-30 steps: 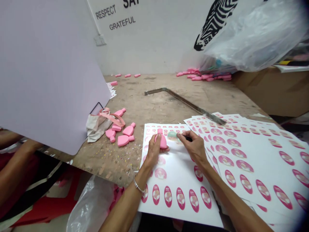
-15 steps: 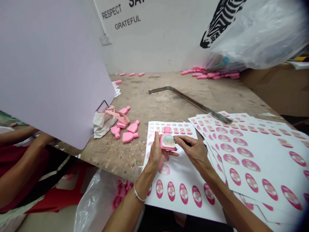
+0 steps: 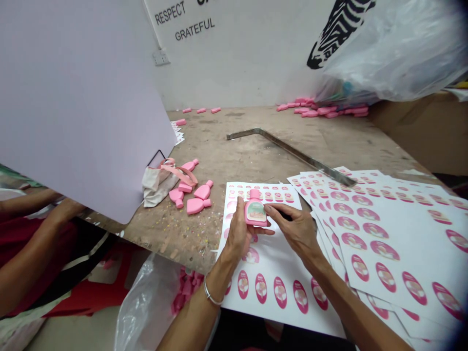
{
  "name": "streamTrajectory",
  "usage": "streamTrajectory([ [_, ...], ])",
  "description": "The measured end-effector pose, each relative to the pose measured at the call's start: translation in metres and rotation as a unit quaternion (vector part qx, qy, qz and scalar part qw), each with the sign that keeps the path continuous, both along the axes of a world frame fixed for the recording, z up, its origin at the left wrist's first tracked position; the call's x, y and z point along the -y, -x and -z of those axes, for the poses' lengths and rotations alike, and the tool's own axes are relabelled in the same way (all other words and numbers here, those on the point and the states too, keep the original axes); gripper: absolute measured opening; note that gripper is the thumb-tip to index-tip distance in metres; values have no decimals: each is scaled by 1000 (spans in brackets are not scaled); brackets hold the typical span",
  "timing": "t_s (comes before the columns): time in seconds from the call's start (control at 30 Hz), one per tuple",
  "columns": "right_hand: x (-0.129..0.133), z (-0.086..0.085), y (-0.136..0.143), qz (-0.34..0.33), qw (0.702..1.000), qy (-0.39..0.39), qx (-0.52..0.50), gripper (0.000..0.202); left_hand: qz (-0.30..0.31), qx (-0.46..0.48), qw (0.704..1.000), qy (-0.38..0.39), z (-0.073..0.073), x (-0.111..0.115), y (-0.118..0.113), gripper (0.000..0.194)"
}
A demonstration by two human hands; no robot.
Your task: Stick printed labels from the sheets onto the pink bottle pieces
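Observation:
My left hand point(image 3: 239, 231) holds a small pink toy bottle point(image 3: 254, 194) upright, with its front facing me. A green and cream label sticker point(image 3: 257, 212) lies over the bottle's front. The thumb and forefinger of my right hand point(image 3: 287, 222) are pinched together at the sticker's right edge. Both hands are above a white sheet of pink stickers point(image 3: 270, 253). Several oval stickers run along the sheet's near edge.
More sticker sheets point(image 3: 405, 224) overlap at right, touched by a bent metal bar point(image 3: 300, 155). Pink bottles point(image 3: 199, 205) and a cloth pouch point(image 3: 157, 183) lie left, beside a tall pale panel point(image 3: 84, 107). Another person's arm point(image 3: 40, 248) shows at far left.
The sticker's right side now lies flatter and squarer on the bottle's front. Both hands keep nearly the same place, and the view has shifted slightly.

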State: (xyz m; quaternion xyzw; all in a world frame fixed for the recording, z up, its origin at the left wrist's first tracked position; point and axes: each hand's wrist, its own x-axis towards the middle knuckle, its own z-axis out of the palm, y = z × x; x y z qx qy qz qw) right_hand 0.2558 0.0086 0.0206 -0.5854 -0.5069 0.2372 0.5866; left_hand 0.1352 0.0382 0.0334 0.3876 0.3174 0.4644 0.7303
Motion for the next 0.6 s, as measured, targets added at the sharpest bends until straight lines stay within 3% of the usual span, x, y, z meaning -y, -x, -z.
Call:
streamTrajectory([
  [0.13, 1, 3, -4, 23, 996, -14, 88, 27, 12, -19, 998, -53, 5, 1, 5, 32],
  [0.23, 2, -1, -10, 91, 975, 16, 201, 33, 3, -31, 997, -69, 7, 4, 10, 31],
  [0.3, 0, -6, -11, 102, 974, 35, 200, 47, 15, -23, 998, -60, 5, 8, 10, 30],
  [0.4, -7, -12, -2, -19, 995, 46, 85, 70, 78, -7, 996, -50, -5, 18, 13, 30],
  [0.47, -10, -12, 6, -102, 992, 64, 31, 75, 99, -10, 994, -44, -12, 28, 25, 32],
  [0.53, -10, -10, 12, -129, 988, 85, 29, 73, 89, -43, 994, -36, -15, 43, 53, 33],
  [0.6, -4, -4, 11, -134, 984, 108, 50, 73, 79, -121, 989, -21, -15, 66, 97, 34],
])
